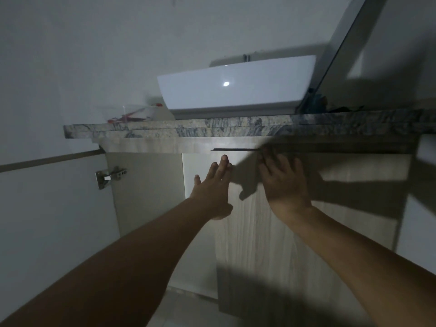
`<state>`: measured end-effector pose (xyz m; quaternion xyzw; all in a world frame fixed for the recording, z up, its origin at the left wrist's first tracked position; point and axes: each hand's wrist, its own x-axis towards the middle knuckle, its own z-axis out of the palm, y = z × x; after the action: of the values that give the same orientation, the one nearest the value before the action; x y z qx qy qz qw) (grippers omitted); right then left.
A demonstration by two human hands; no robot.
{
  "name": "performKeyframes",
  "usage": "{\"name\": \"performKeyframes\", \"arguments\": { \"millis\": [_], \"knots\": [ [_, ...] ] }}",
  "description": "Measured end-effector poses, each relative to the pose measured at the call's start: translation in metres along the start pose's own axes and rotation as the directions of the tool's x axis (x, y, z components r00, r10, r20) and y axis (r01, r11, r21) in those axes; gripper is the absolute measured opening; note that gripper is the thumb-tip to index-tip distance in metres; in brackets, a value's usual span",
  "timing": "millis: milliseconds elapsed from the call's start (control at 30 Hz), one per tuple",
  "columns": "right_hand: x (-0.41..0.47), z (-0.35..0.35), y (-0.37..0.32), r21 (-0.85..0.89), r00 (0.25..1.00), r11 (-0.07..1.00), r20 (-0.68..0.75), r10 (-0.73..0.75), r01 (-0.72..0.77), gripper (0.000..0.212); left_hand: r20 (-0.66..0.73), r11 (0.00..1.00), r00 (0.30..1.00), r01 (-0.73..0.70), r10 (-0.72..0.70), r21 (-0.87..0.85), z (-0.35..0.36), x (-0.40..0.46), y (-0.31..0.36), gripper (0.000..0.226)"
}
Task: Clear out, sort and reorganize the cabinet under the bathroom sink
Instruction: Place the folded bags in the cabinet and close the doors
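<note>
The cabinet under the sink has a pale wood-grain door (271, 232) in front of me. A dark gap shows along the door's top edge. My left hand (212, 185) reaches toward the door's upper left part with straight fingers. My right hand (283, 180) lies on the door near its top edge, fingers spread, their tips in shadow at the gap. To the left, the cabinet's inner side panel (146, 192) shows, with a metal hinge (109, 175) on it. Whatever the cabinet holds is hidden.
A white vessel sink (236, 86) stands on the marbled stone countertop (188, 131). A clear container (134, 114) with red items sits left of the sink. A mirror edge (342, 43) rises at the right. A white wall is at the left, and tiled floor lies below.
</note>
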<state>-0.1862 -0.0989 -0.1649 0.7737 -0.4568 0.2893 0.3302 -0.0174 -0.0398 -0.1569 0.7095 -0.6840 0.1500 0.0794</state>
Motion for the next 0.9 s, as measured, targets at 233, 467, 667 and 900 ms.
{"name": "performKeyframes", "arguments": {
  "millis": [233,467,667,900],
  "knots": [
    [-0.005,-0.013,-0.004,-0.016,0.997,0.998,0.060,-0.057,0.058,0.057,0.115,0.999,0.993,-0.028,0.026,0.021,-0.034,-0.025,-0.018,0.090],
    [0.012,-0.043,-0.056,0.122,0.934,0.956,0.214,-0.287,0.266,0.082,0.144,0.998,0.988,0.058,-0.060,0.019,-0.055,-0.066,-0.068,0.074],
    [0.035,-0.082,-0.136,0.264,0.859,0.888,0.260,-0.441,0.376,0.071,0.162,0.975,0.961,0.221,-0.222,0.028,-0.078,-0.115,-0.146,0.077],
    [0.064,-0.123,-0.248,0.433,0.793,0.777,0.197,-0.577,0.457,0.062,0.073,0.897,0.896,0.431,-0.438,0.092,-0.111,-0.181,-0.246,0.073]
  ]
}}
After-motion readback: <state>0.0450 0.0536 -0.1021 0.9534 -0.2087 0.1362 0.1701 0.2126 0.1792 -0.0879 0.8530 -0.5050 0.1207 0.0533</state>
